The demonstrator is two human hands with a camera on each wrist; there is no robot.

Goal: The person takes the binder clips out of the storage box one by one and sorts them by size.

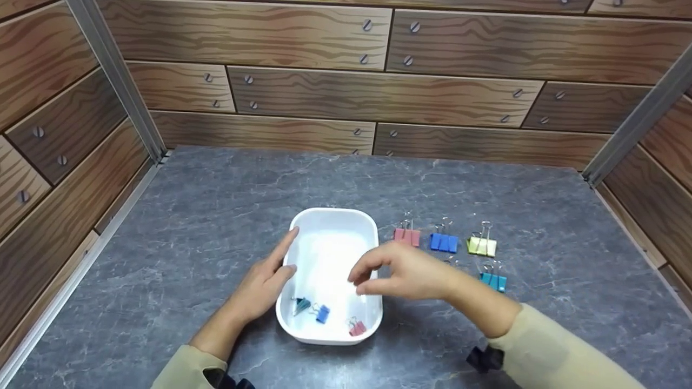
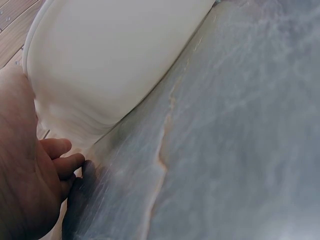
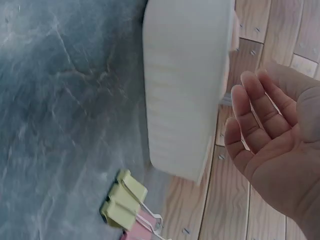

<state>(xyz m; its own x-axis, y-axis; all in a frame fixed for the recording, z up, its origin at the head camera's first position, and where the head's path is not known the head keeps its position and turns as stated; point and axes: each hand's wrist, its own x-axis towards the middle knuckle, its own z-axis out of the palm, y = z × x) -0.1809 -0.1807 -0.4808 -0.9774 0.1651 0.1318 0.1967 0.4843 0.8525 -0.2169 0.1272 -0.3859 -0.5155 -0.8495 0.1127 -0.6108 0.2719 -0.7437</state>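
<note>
A white plastic tub [image 1: 330, 216] stands in the middle of the table. My left hand [image 1: 259, 286] rests on its left rim, index finger and thumb extended over the edge, other fingers bent low outside the wall. My right hand [image 1: 405, 273] hovers over the right rim with loosely bent fingers and nothing between them. Inside, near the front, lie a small teal binder clip [image 1: 301, 306], a small blue binder clip [image 1: 322, 314] and a small pink binder clip [image 1: 357, 328]. In the right wrist view, the bent fingers [image 3: 260, 115] are beside the tub wall [image 3: 185, 90].
Right of the tub are larger binder clips: pink [image 1: 406, 236], blue [image 1: 444, 243], yellow-green [image 1: 481, 246] and teal [image 1: 493, 281]. Wire handles [image 1: 452, 262] of another show behind my right wrist. Wood-patterned walls [image 1: 303, 92] enclose the dark marbled table [image 1: 216, 189].
</note>
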